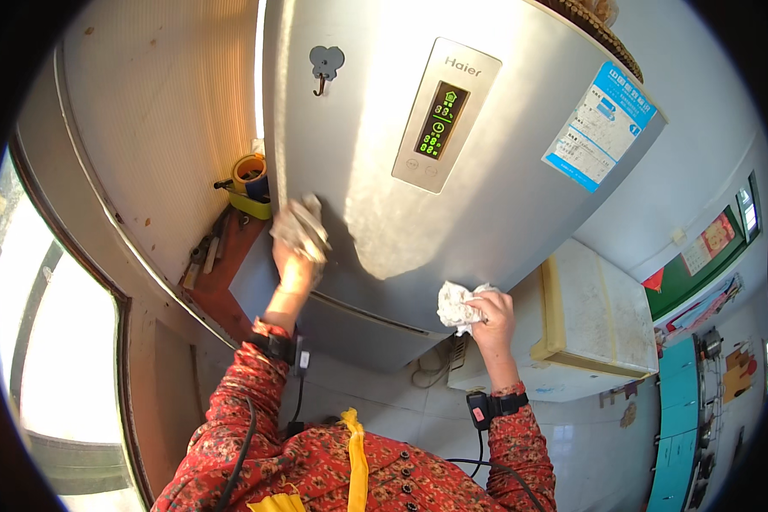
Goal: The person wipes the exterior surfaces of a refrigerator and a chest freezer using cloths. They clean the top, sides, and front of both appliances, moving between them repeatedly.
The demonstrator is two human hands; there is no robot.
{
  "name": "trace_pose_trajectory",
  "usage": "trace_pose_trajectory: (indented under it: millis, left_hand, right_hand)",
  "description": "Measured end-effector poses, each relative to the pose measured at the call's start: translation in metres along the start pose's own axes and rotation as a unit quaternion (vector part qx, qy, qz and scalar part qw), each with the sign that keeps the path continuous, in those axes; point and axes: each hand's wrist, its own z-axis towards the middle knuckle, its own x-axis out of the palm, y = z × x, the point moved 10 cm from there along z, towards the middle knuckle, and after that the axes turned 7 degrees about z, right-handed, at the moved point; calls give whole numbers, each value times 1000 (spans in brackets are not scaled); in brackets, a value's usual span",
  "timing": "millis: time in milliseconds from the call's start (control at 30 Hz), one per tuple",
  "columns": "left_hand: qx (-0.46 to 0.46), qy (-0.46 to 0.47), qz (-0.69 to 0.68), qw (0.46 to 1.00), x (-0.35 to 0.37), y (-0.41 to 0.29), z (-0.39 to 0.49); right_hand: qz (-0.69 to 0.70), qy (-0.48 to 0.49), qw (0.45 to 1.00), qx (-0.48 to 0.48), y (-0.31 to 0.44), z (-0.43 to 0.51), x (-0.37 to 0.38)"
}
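A tall silver Haier refrigerator (384, 224) stands right before me, with a lit display panel (443, 118) on its upper door. My left hand (292, 265) grips a crumpled greyish cloth (302, 230) against the door's left part, above the seam between the doors. Some of the hand is hidden behind the cloth and blurred. Bunched in my right hand (496, 317) is a white cloth or tissue (461, 306), at the lower right of the upper door. I cannot tell whether it touches the surface.
A grey hook (326, 64) and a blue-white label (601, 125) are stuck on the door. Left of the refrigerator, a reddish-brown shelf (221, 294) bears tape rolls (248, 169) and tools. A white chest freezer (598, 313) stands at right, turquoise cabinets (678, 397) beyond.
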Motion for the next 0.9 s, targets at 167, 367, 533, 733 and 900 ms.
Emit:
trace_pose_trajectory:
  millis: [167,367,533,733,900]
  left_hand:
    - [-260,-69,-815,514,17,81,91]
    - [-283,-151,-655,684,54,23,39]
    - [-324,-8,-727,605,134,-76,-79]
    - [-402,174,-787,435,178,-103,-115]
    - [-272,0,-912,307,74,-31,-50]
  right_hand:
    - [53,13,991,121,-49,-56,6]
    - [109,26,963,243,-98,-143,12]
    - [187,9,913,362,-132,-217,16]
    - [200,31,897,393,-138,-226,23]
    - [227,42,898,375,-135,-220,24]
